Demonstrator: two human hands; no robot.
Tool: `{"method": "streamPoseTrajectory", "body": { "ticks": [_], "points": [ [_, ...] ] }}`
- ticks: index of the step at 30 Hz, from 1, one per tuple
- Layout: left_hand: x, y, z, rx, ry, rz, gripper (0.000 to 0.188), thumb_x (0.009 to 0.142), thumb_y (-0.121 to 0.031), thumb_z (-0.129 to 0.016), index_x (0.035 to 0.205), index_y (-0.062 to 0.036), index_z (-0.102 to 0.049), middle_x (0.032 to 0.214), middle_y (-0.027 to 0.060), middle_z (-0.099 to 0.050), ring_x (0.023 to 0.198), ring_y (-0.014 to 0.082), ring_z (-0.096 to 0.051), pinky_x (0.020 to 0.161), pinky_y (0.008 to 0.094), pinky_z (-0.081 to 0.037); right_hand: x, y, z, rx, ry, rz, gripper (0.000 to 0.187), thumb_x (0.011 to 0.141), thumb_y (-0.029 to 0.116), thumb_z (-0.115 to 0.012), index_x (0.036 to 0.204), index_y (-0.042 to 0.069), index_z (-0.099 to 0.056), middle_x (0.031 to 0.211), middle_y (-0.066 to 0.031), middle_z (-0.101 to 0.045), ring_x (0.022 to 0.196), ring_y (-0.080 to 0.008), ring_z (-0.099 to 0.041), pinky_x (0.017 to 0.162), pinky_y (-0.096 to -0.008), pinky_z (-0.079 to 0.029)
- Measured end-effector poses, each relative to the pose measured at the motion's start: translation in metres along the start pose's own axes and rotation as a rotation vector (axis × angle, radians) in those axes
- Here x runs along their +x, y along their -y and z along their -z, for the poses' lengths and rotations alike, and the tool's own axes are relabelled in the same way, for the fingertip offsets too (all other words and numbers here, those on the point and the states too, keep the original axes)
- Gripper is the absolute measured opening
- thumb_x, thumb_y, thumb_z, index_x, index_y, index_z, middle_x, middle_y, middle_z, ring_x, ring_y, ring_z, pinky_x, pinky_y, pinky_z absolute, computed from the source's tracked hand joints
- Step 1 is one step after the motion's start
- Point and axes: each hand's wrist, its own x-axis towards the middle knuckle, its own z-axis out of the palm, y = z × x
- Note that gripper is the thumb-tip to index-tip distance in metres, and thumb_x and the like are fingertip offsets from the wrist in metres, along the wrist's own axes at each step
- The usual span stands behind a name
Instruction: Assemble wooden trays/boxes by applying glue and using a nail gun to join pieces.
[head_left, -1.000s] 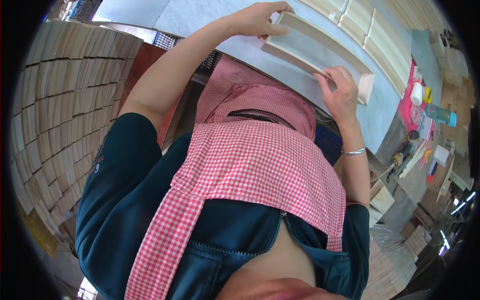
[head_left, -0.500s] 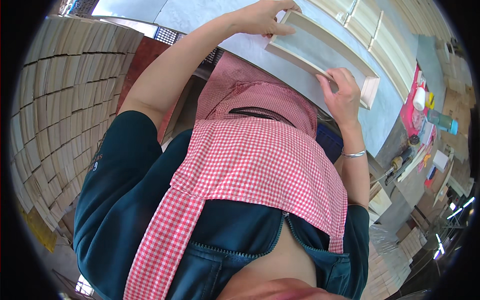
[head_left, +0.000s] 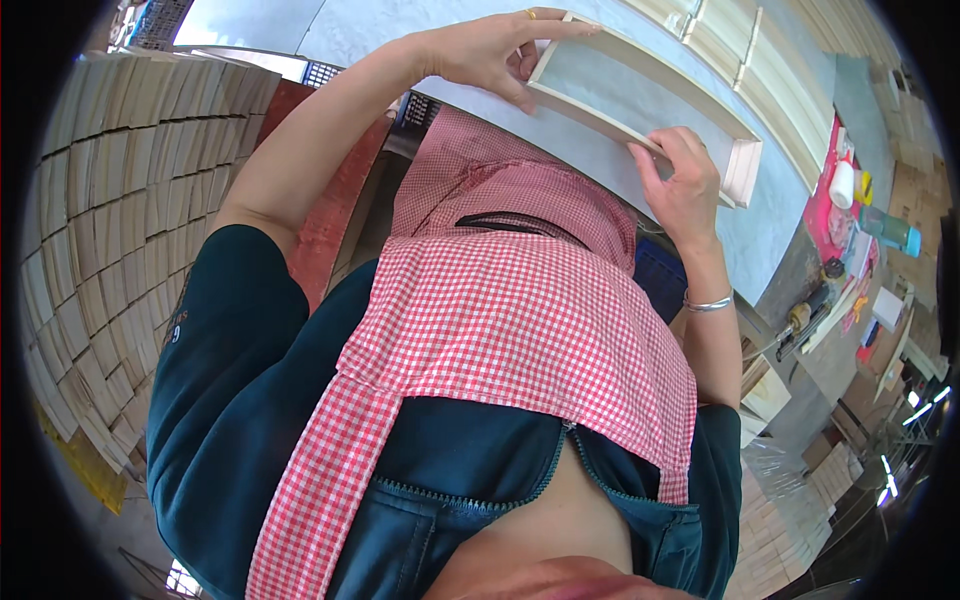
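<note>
A shallow rectangular frame of pale wood (head_left: 590, 116) lies slantwise on the light grey tabletop (head_left: 375, 28), whose surface shows within its sides. Stretched across the frame's left end is my left hand (head_left: 485, 58), the fingers at the far corner and the thumb by the near corner; it grips that end. My right hand (head_left: 682, 185) pinches the near long side toward its right end, thumb on the outside and fingers over the top edge. The right end piece (head_left: 740, 172) looks thicker than the sides.
Long pale wood strips (head_left: 790, 90) lie beyond the frame. Stacked wood pieces (head_left: 120, 210) rise at the left beside a red board (head_left: 335, 215). A white bottle (head_left: 842, 186), a teal-capped bottle (head_left: 890, 230) and a corded tool (head_left: 800, 315) are at the right. A blue crate (head_left: 658, 280) sits below the table edge.
My left hand has shifted left and down, its thumb now from inside the frame to its near left corner. The frame has moved slightly; my right hand keeps its hold.
</note>
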Motion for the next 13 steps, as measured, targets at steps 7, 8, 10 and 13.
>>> {"method": "streamPoseTrajectory", "body": {
  "ticks": [7, 8, 10, 13],
  "points": [
    [0.009, 0.016, -0.003, 0.351, -0.092, -0.143, 0.118, 0.075, -0.028, -0.087, 0.161, -0.0235, -0.006, 0.123, 0.0171, -0.064, 0.133, 0.0301, -0.048, 0.117, 0.0411, -0.032, -0.004, -0.006, -0.005, -0.020, -0.028, -0.003, 0.015, 0.079, 0.011, -0.077, 0.087, 0.005, -0.065, 0.084, -0.0032, -0.063, 0.075, -0.0222, -0.060, 0.069, -0.0317, -0.049],
    [0.008, 0.003, -0.008, 0.242, -0.192, -0.137, 0.095, 0.072, -0.017, -0.084, 0.151, -0.0220, -0.031, 0.130, 0.0151, -0.058, 0.116, 0.0278, -0.053, 0.098, 0.0382, -0.044, -0.004, -0.006, 0.000, -0.015, -0.007, -0.028, 0.017, 0.078, 0.012, -0.077, 0.089, 0.006, -0.065, 0.087, -0.0035, -0.063, 0.078, -0.0224, -0.060, 0.071, -0.0315, -0.049],
    [-0.002, -0.013, -0.013, 0.128, -0.269, -0.146, 0.078, 0.069, -0.007, -0.080, 0.142, -0.0204, -0.055, 0.137, 0.0132, -0.053, 0.099, 0.0256, -0.058, 0.080, 0.0353, -0.056, -0.005, -0.003, 0.001, -0.025, 0.002, -0.073, 0.019, 0.078, 0.013, -0.077, 0.092, 0.006, -0.065, 0.090, -0.0038, -0.063, 0.080, -0.0225, -0.060, 0.072, -0.0314, -0.050],
    [-0.003, -0.012, -0.012, 0.138, -0.261, -0.070, 0.097, 0.059, -0.005, -0.085, 0.147, -0.0284, -0.051, 0.150, 0.0127, -0.043, 0.110, 0.0305, -0.058, 0.093, 0.0390, -0.057, -0.004, -0.003, 0.012, 0.041, -0.151, 0.077, 0.027, 0.079, 0.011, -0.077, 0.102, 0.006, -0.065, 0.103, -0.0079, -0.062, 0.088, -0.0233, -0.060, 0.077, -0.0306, -0.050]
  ]
}}
